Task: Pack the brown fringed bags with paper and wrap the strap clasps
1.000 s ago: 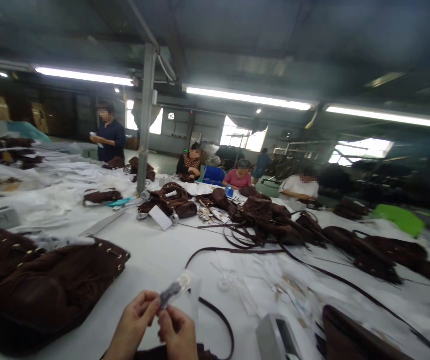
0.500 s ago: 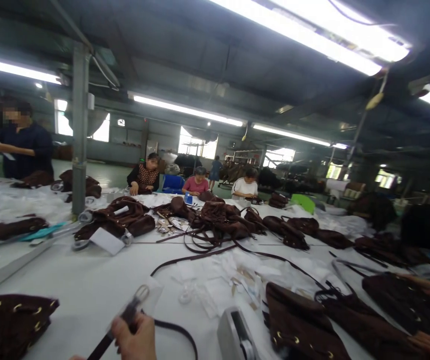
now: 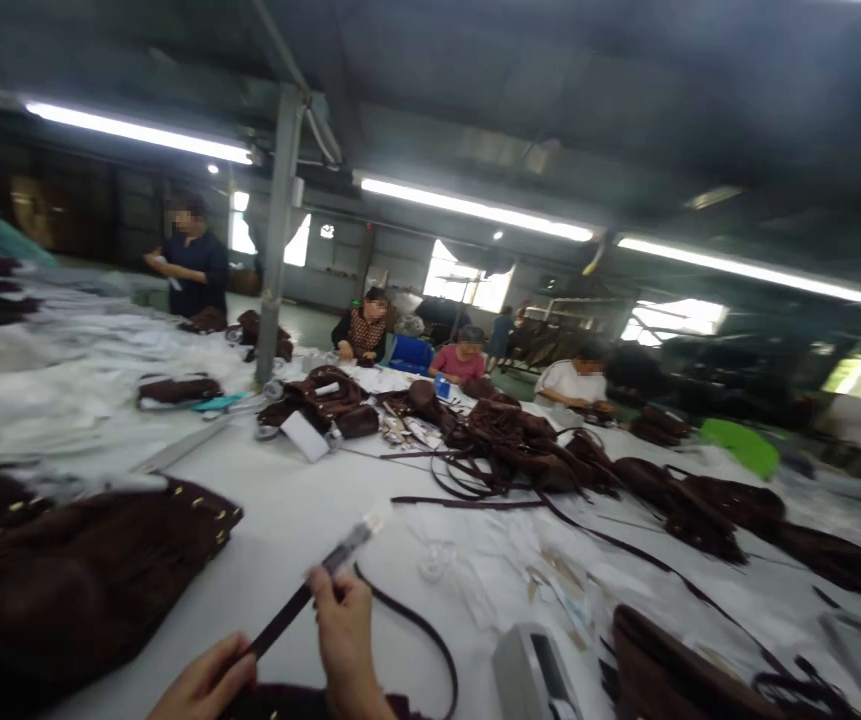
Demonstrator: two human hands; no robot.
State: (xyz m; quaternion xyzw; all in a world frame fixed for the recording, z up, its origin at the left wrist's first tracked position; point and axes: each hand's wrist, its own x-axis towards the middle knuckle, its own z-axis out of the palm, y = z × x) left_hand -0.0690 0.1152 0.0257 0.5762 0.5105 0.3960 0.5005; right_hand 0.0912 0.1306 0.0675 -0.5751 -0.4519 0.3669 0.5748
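R hand (image 3: 344,625) pinches a dark strap (image 3: 291,610) near its clear-wrapped tip, L hand (image 3: 197,685) grips the same strap lower down, both closed on it above the white table (image 3: 302,510). Brown suede bag (image 3: 77,585) lies just to the left; grey device (image 3: 535,675) to the right.

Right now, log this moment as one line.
left hand: pinches dark strap | right hand: grips strap higher up | strap tip: clear sleeve | table: brown bags
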